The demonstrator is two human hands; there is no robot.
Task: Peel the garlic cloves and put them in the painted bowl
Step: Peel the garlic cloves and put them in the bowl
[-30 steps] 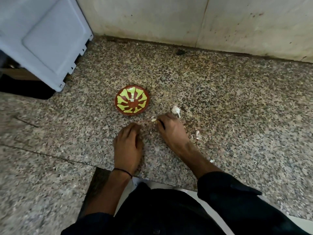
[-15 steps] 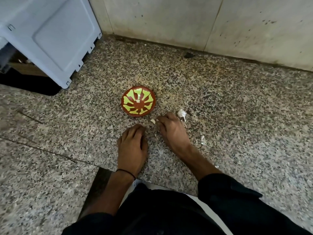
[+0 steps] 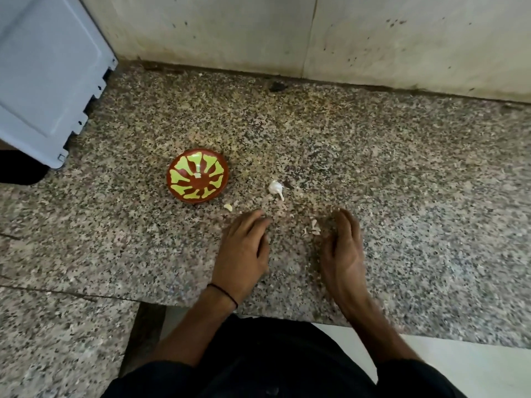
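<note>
Your left hand (image 3: 244,254) and right hand (image 3: 342,254) rest on the granite counter (image 3: 402,196), fingers loose, nothing held. Skin scraps (image 3: 314,227) lie by the right fingertips. Small clove (image 3: 228,207) just beyond your left hand: likely light, slick, so pinch its sides. Stemmed garlic piece (image 3: 275,188) farther right; painted bowl (image 3: 214,168) far left, pale speck inside, possibly a clove

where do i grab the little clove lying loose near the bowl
Pinch the small clove across its short width, thumb and fingertip, coming from above with the left hand, which is nearest. It lies flat on the counter, a low curved piece, clear of the painted bowl, so both sides look free.
</note>
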